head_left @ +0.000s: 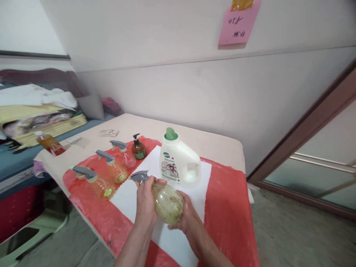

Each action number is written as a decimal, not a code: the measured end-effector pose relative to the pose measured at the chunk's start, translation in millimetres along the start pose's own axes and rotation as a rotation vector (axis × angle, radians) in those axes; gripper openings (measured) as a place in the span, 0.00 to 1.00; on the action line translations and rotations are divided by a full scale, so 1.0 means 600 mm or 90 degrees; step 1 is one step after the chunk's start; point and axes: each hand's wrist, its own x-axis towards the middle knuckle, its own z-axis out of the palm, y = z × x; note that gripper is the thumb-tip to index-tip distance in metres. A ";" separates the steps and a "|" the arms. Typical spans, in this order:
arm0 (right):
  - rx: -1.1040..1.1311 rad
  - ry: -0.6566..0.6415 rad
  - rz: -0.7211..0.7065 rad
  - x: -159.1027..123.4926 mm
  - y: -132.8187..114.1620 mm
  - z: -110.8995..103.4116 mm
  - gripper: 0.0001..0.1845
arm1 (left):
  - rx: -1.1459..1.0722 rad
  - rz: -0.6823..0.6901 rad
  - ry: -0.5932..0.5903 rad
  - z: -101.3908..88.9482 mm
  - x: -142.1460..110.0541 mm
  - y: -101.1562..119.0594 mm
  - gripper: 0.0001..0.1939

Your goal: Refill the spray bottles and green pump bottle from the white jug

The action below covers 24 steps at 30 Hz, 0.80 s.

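Observation:
A clear yellow-green spray bottle with a grey trigger head lies tilted between my hands, above a white cloth. My left hand is closed round its neck, just below the trigger. Around the bottle's base end my right hand is wrapped, fingers partly hidden behind it. Just beyond stands a white detergent jug with a handle; a green piece sits in its mouth.
Several spray bottles with grey triggers stand on the red sheet at left. Behind them is a brown pump bottle. A drink bottle lies at the table's far left. A pink note hangs on the wall.

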 end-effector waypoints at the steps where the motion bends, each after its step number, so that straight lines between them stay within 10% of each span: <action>1: -0.098 0.041 -0.074 -0.001 0.003 0.000 0.41 | -0.004 0.004 0.005 -0.001 0.002 0.000 0.11; 9: -0.373 0.144 -0.278 -0.005 0.018 0.011 0.42 | -0.042 -0.101 -0.063 0.003 -0.006 0.002 0.18; 20: -0.380 0.111 -0.236 -0.016 -0.020 0.002 0.39 | 0.004 -0.069 -0.143 -0.010 -0.003 0.010 0.15; 24: -0.249 0.043 -0.087 -0.018 -0.037 -0.007 0.29 | 0.004 -0.077 -0.176 -0.010 -0.005 0.011 0.14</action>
